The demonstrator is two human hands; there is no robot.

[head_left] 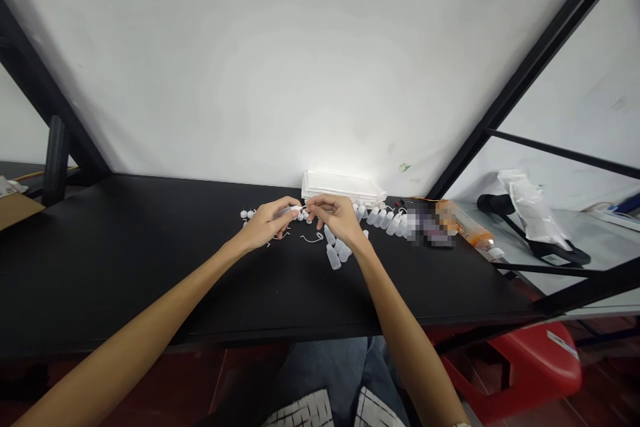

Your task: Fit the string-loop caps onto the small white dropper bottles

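Note:
Over the black table, my left hand is closed around a small white plastic bottle, its capped end pointing right. My right hand pinches a thin white tube at that capped end, fingertips close to those of the left. Loose small bottles lie under and beside my right wrist. A curved white tube rests on the table between the hands. Several white caps sit left of and behind my left hand. A row of bottles with tubes extends to the right.
A stack of white bags or sheets lies against the wall. At the right are a blurred dark item and an orange-labelled bottle. Black metal posts flank the black table. A red stool stands below at the right.

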